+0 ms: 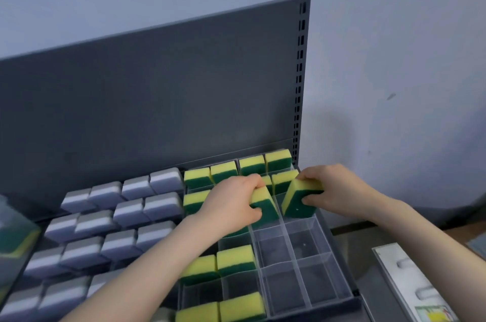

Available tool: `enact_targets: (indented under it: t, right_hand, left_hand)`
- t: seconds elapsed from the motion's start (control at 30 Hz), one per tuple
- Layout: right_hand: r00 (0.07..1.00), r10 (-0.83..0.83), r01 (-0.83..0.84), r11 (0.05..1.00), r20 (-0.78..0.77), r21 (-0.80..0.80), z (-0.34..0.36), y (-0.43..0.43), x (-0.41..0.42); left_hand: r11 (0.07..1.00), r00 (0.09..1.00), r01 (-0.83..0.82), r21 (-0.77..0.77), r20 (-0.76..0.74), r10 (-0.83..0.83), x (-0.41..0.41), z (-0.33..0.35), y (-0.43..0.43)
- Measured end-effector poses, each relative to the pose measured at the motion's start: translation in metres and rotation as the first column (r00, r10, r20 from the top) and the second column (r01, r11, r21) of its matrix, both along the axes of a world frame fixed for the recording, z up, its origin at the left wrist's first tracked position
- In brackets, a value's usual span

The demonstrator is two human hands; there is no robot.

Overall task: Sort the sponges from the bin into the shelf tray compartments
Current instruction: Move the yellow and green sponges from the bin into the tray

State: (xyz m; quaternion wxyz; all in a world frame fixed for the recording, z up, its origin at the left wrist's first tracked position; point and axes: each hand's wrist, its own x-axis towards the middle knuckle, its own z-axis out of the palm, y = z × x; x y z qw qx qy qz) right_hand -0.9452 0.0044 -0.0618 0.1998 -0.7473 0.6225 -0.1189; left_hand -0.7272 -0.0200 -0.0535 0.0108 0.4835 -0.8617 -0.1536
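Now L hand [234,203] clamps one green-yellow sponge [268,210], R hand [336,190] clamps a second sponge [297,203], both tilted at clear tray [310,242] compartments, just beside each other

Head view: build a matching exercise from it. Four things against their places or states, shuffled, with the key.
Things:
1. left hand
2. right hand
3. grey sponges
4. bare clear compartments

Places or states:
A. left of the tray
B. front right of the tray
C. grips the right sponge
D. grips the left sponge

Pairs: 1-D, 2-C, 3-A, 4-B
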Motion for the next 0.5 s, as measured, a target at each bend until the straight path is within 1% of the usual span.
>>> enact_targets:
  t: [0.13,0.23,0.37,0.5]
  right_hand:
    - [0.978,0.118,-0.113,0.993,-0.173,0.039,0.011,-0.007,0.008]
    - [0.948,0.181,-0.165,0.983,-0.261,0.082,0.014,-0.013,0.017]
    - [0.926,0.230,-0.198,0.971,-0.298,0.134,0.008,-0.017,0.026]
    - [0.922,0.234,-0.194,0.968,-0.308,0.158,-0.009,-0.013,0.029]
  left_hand:
    - [0.998,0.992,0.064,0.008,0.105,-0.065,-0.009,0.006,-0.008]
    - [0.992,0.972,0.125,0.020,0.199,-0.126,-0.019,0.005,-0.011]
    - [0.986,0.946,0.154,0.069,0.277,-0.167,-0.027,-0.004,-0.012]
    - [0.986,0.942,0.144,0.086,0.293,-0.163,-0.030,-0.015,-0.009]
